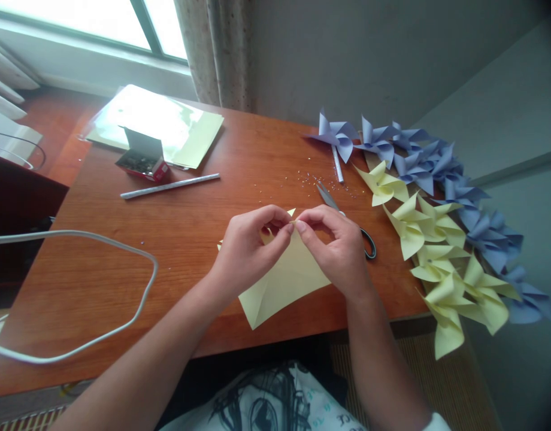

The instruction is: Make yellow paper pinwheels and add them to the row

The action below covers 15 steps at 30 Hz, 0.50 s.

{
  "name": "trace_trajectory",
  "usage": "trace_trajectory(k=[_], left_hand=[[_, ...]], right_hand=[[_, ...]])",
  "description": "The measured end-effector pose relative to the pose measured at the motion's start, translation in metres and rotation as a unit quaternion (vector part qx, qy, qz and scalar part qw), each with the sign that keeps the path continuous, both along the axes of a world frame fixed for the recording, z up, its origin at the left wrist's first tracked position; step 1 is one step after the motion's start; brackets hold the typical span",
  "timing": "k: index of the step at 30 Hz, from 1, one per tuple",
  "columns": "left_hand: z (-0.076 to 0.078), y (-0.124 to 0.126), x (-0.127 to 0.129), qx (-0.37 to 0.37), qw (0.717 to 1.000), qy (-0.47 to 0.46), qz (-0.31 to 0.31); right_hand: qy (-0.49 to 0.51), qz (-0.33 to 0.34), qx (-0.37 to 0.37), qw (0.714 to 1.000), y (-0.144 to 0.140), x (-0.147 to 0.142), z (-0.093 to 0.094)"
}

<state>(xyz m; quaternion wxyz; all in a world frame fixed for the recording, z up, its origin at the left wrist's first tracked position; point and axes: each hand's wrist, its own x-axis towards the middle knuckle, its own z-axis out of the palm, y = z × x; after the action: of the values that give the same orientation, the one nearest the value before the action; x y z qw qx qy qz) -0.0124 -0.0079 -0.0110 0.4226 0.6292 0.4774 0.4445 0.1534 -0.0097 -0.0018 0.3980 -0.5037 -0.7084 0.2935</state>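
Observation:
A pale yellow sheet of paper [282, 287] with a diagonal crease lies in front of me at the table's near side. My left hand [253, 245] pinches its upper part between thumb and forefinger. Against it, my right hand [338, 245] is closed in a pinch at the same spot, so the fingertips of both hands meet. Whether anything small sits between the fingertips is hidden. Just behind my right hand lie scissors [369, 244], their blades pointing away and partly covered by the hand.
Yellow pinwheels [446, 299] and purple pinwheels [491, 236] crowd the right edge. A rolled paper stick [170, 186] lies near an open small box [143, 161] and a stack of paper sheets [199, 140]. Scattered bits [309, 179] dot the wood. A white cable [145, 293] loops at left.

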Motion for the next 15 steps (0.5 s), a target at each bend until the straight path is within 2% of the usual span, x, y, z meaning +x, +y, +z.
trace_trajectory(k=[8,15], left_hand=[[-0.0006,-0.0003,0.0005,0.002,1.0,0.003,0.012],[-0.0038,-0.0011,0.0,0.023,0.999,0.023,0.033]], right_hand=[[0.02,-0.008,-0.02,1.0,-0.0017,0.0007,-0.0032],[-0.055,-0.014,0.067,0.996,-0.0062,-0.0055,0.0004]])
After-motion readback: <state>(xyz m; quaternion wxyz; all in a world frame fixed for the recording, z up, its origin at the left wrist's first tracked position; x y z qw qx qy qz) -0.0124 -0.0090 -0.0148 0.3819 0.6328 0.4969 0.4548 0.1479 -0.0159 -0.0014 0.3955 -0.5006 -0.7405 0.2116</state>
